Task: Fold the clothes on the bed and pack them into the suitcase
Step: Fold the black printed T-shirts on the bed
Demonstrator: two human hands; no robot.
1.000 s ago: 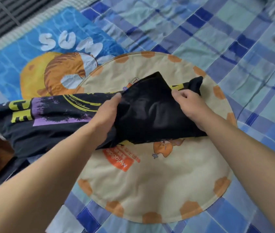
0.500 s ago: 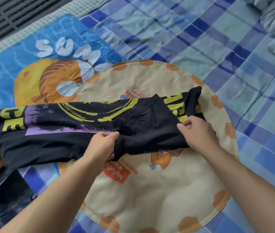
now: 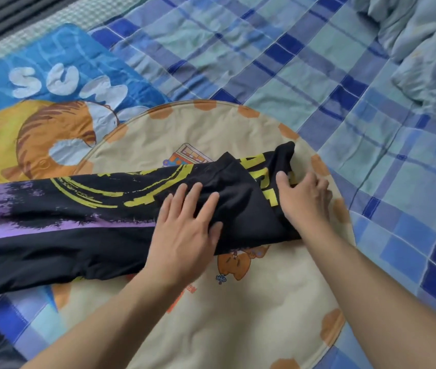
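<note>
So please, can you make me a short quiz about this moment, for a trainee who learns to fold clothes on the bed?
1. True or false: the left hand lies flat, fingers straight, on the black T-shirt.
2. Multiple choice: the folded end of the shirt lies on A) the round beige mat, B) the blue cartoon blanket, C) a wooden chair.
3. Fill in: the right hand touches the shirt's ____ end, as the person sees it.

Key: 1 true; 2 A; 3 right.
</note>
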